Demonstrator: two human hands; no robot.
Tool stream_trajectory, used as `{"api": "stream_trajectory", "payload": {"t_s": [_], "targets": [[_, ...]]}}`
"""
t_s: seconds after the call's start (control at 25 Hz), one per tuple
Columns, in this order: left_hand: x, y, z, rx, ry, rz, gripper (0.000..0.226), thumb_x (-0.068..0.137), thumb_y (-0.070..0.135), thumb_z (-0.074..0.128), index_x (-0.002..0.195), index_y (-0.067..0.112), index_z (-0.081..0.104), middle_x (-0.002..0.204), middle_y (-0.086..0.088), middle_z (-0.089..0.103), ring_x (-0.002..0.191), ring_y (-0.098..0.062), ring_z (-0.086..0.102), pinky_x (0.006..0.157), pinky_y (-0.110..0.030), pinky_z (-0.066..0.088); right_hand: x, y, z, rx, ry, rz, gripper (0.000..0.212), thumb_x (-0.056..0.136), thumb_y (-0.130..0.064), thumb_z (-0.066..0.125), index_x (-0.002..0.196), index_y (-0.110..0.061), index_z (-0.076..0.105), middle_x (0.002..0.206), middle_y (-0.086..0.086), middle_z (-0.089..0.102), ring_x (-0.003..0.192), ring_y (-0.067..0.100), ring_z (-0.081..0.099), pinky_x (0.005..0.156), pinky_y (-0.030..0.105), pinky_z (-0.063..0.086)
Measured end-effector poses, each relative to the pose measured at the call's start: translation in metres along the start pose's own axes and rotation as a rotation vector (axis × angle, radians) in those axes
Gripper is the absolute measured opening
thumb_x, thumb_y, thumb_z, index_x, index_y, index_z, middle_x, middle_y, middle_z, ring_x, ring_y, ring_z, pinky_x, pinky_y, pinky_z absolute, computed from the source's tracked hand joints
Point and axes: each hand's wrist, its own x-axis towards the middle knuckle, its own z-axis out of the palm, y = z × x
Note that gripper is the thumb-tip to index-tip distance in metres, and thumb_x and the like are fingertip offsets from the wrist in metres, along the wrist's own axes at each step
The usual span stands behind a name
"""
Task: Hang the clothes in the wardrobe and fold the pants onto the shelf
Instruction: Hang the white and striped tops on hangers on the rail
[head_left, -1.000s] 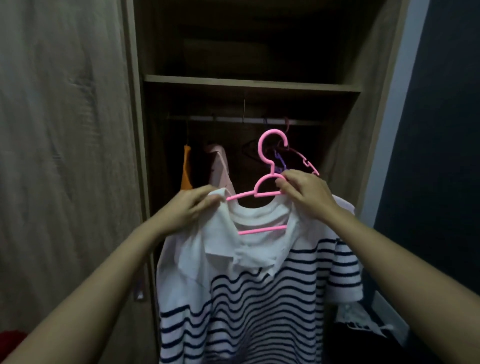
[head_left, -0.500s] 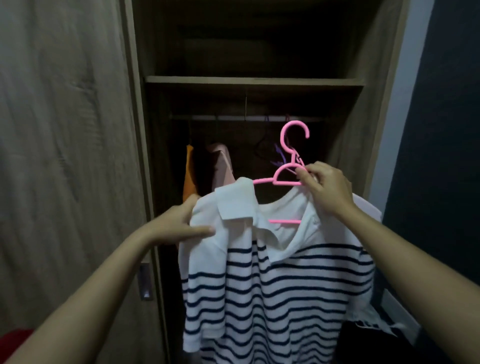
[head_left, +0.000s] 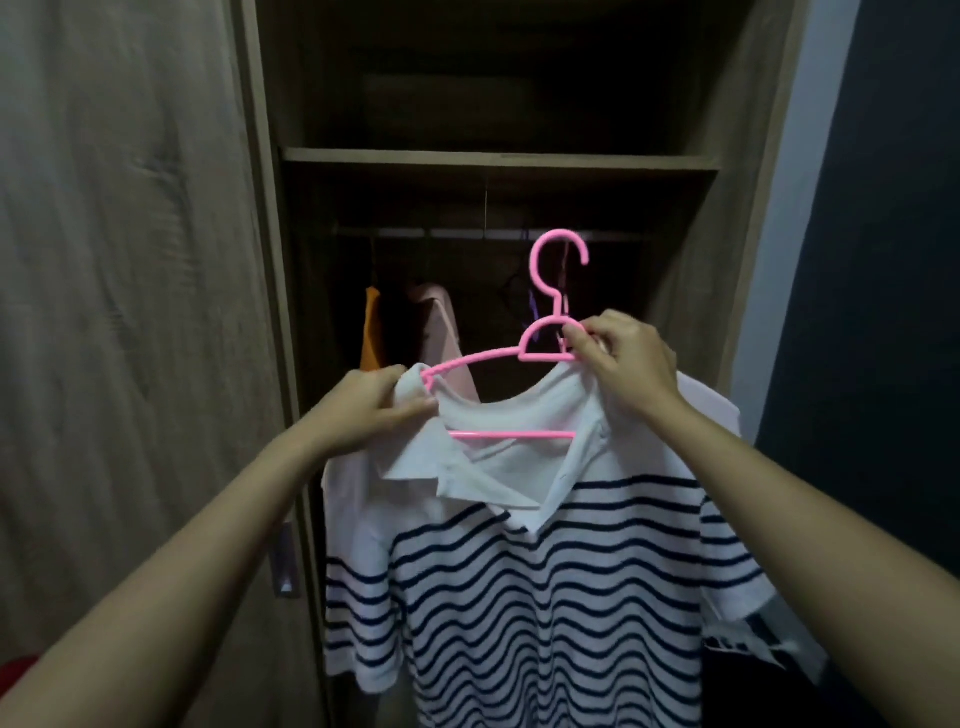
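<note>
The right hand has its fingers curled tight, thumb and forefinger pinching the pink plastic hanger at the small arch under its hook. The hook rises straight above this pinch, with its open side facing right. Its top overlaps the metal rail of the wooden wardrobe, but whether it is over the rail cannot be told.

To the left of that pinch and a little lower, the left hand grips the shoulder of the white short-sleeved polo shirt with navy stripes. Its fingers bunch the cloth over the end of the hanger's left arm, and the thumb lies along the front. The shirt hangs on the hanger between and below the two hands. Its collar is folded open and the hanger's lower bar shows through the neck.

Behind the left hand, inside the wardrobe, an orange garment and a pale pink garment hang side by side. A purple hanger shows just behind the pink hook. Above the rail runs a wooden shelf. The wood-grain door stands open, left of the left arm.
</note>
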Motion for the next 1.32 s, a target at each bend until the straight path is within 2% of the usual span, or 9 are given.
{"api": "stream_trajectory", "payload": {"t_s": [0.28,0.36,0.48,0.6,0.76,0.88,1.0,1.16,1.32], "targets": [[0.020,0.021,0.010,0.063,0.114,0.138,0.032,0.090,0.046,0.049,0.087,0.015,0.056,0.072,-0.003,0.058,0.059,-0.018,0.053,0.054,-0.040,0.045,0.002,-0.008,0.004,0.016,-0.133,-0.015,0.034,0.092,-0.050,0.045,0.102,-0.030,0.069,0.076,-0.011,0.050,0.080,0.010,0.054,0.059,0.023,0.038],[0.021,0.021,0.005,0.052,0.181,0.159,0.023,0.091,0.039,0.052,0.089,0.017,0.059,0.074,0.001,0.059,0.062,-0.015,0.055,0.055,-0.035,0.044,0.002,-0.001,0.000,0.074,-0.184,-0.022,0.040,0.095,-0.048,0.036,0.125,-0.030,0.056,0.105,-0.009,0.060,0.104,0.017,0.058,0.080,0.031,0.045],[0.018,0.006,-0.012,-0.017,0.267,0.174,0.011,0.089,0.029,0.060,0.095,0.019,0.064,0.078,0.007,0.063,0.069,-0.006,0.057,0.058,-0.021,0.041,-0.004,0.038,-0.019,-0.034,-0.278,0.129,0.051,0.097,-0.051,0.021,0.143,-0.031,0.027,0.144,0.003,0.045,0.129,0.026,0.044,0.105,0.045,0.034],[0.014,-0.013,-0.030,-0.038,0.288,0.138,0.007,0.088,0.025,0.064,0.094,0.028,0.064,0.078,0.011,0.063,0.070,0.000,0.056,0.059,-0.019,0.040,-0.022,0.073,-0.026,-0.179,-0.393,0.144,0.057,0.093,-0.053,0.029,0.141,-0.024,0.028,0.131,0.016,0.056,0.116,0.035,0.054,0.094,0.047,0.045],[0.011,-0.028,-0.042,-0.116,0.260,0.101,0.009,0.087,0.026,0.065,0.090,0.034,0.064,0.074,0.024,0.063,0.067,0.009,0.054,0.060,-0.013,0.040,-0.026,0.081,-0.034,-0.207,-0.302,0.121,0.064,0.086,-0.072,0.022,0.111,-0.020,0.051,0.108,0.011,0.064,0.097,0.032,0.061,0.080,0.045,0.049],[0.014,-0.018,-0.034,-0.143,0.219,0.147,0.008,0.085,0.025,0.067,0.081,0.030,0.062,0.070,0.023,0.060,0.063,0.005,0.052,0.055,-0.012,0.037,-0.010,0.059,-0.031,-0.090,-0.267,-0.023,0.050,0.092,-0.052,0.032,0.131,-0.023,0.044,0.128,0.004,0.057,0.112,0.020,0.057,0.094,0.043,0.046],[0.018,-0.008,-0.024,-0.103,0.192,0.170,0.013,0.082,0.029,0.070,0.079,0.022,0.060,0.068,0.009,0.058,0.061,-0.002,0.050,0.053,-0.015,0.035,0.003,0.042,-0.029,0.023,-0.435,-0.088,0.032,0.088,-0.055,0.038,0.106,-0.037,0.056,0.096,-0.008,0.067,0.090,0.013,0.063,0.080,0.039,0.050],[0.014,-0.020,-0.029,-0.028,0.240,0.113,0.028,0.084,0.046,0.061,0.077,0.022,0.049,0.069,0.002,0.052,0.061,-0.010,0.048,0.053,-0.017,0.034,-0.002,0.035,-0.023,0.103,-0.198,0.002,0.017,0.085,-0.052,0.042,0.093,-0.042,0.054,0.081,-0.019,0.064,0.082,0.010,0.060,0.079,0.041,0.047],[0.011,-0.013,-0.031,0.004,0.207,0.112,0.024,0.083,0.054,0.057,0.091,0.031,0.052,0.077,0.006,0.058,0.067,-0.009,0.056,0.058,-0.023,0.041,-0.001,0.025,-0.023,0.220,-0.163,0.007,0.019,0.081,-0.054,0.046,0.091,-0.041,0.055,0.082,-0.020,0.065,0.085,0.012,0.062,0.082,0.045,0.050]]}}
